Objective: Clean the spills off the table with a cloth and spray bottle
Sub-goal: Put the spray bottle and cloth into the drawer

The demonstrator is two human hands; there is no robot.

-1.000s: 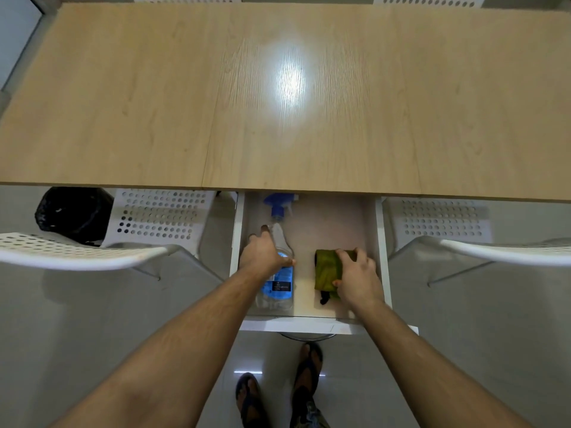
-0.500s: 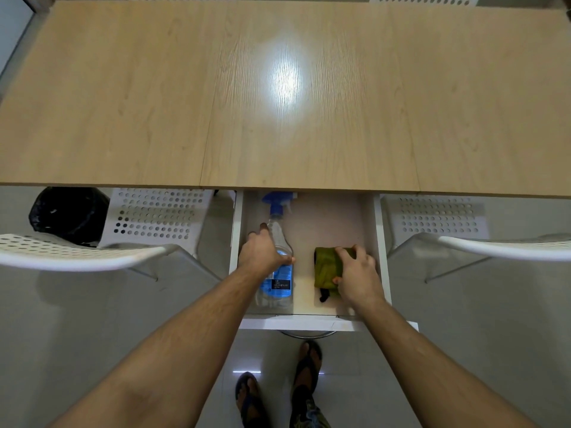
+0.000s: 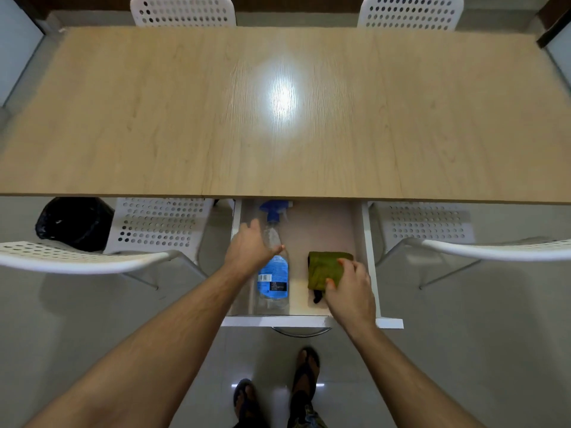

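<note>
Left hand (image 3: pixel 248 250) curled around spray bottle (image 3: pixel 272 273), right hand (image 3: pixel 350 287) pinching green cloth (image 3: pixel 324 268).

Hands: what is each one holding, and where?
Left hand grips the spray bottle at its shoulder; right hand pinches the green cloth at its near-right edge.

Dining area of a home, or possibly a small meeting room; the setting cannot be fixed with certainty. A long wood-grain table (image 3: pixel 278 118) is flanked by white perforated chairs (image 3: pixel 160 223), two on the far side and two on the near side. A shallow drawer (image 3: pixel 369 257) is pulled out beneath the tabletop. A black-lined bin (image 3: pixel 74 222) is set on the glossy grey tiled floor (image 3: pixel 463 335). Sandalled feet (image 3: pixel 304 378) are seen below.
</note>
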